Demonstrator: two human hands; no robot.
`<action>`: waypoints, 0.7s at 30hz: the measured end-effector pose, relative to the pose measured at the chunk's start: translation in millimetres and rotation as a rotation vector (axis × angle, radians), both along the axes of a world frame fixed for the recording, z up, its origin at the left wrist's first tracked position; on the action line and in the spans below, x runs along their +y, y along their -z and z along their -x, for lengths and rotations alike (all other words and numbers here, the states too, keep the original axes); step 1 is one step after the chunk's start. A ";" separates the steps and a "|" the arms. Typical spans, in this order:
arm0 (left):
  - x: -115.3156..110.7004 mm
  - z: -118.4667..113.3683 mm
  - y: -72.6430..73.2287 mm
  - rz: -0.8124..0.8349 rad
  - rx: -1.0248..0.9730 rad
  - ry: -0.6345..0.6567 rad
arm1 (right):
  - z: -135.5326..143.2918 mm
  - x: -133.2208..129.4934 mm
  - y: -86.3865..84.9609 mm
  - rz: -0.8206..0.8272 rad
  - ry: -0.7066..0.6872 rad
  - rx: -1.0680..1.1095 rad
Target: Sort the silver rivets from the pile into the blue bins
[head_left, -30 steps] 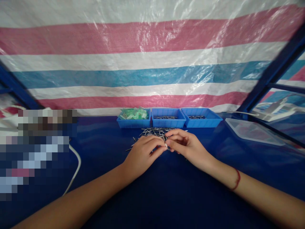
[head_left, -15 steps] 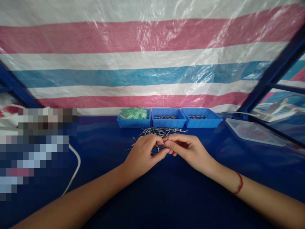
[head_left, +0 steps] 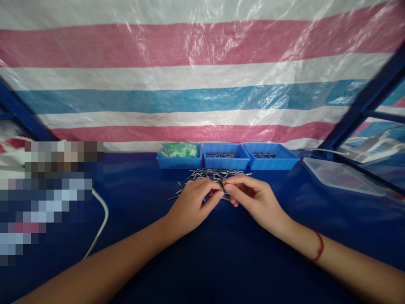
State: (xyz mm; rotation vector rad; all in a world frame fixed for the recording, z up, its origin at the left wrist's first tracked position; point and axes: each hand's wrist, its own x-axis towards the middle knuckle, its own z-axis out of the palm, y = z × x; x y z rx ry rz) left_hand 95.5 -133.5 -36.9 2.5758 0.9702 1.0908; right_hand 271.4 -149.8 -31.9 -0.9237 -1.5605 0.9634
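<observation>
A loose pile of thin metal pieces that look like blind rivets (head_left: 218, 173) lies on the blue table. Over its near side, my left hand (head_left: 194, 200) and my right hand (head_left: 255, 196) meet at the fingertips. My left thumb and index finger are pinched together; whatever is between them is too small to make out. The right thumb and forefinger are also closed, seemingly on a rivet mostly hidden by the fingers, while its other fingers curl underneath. Some rivets show in the gap between the hands.
Behind the pile stand three blue bins: the left bin (head_left: 179, 163) holds green-tinted plastic packets, the middle bin (head_left: 226, 163) and right bin (head_left: 275, 162) hold rivets. A clear plastic lid (head_left: 341, 176) lies at right. A white cable (head_left: 103, 207) runs at left, beside a blurred-out area.
My left thumb and index finger, apart before, have closed against each other beside the right fingertips. The right hand keeps its pinch, and the view has shifted slightly.
</observation>
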 end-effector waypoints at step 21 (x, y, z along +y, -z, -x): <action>1.8 3.2 -2.3 0.064 -0.188 -0.008 | -13.9 10.4 2.8 -0.543 0.125 -0.551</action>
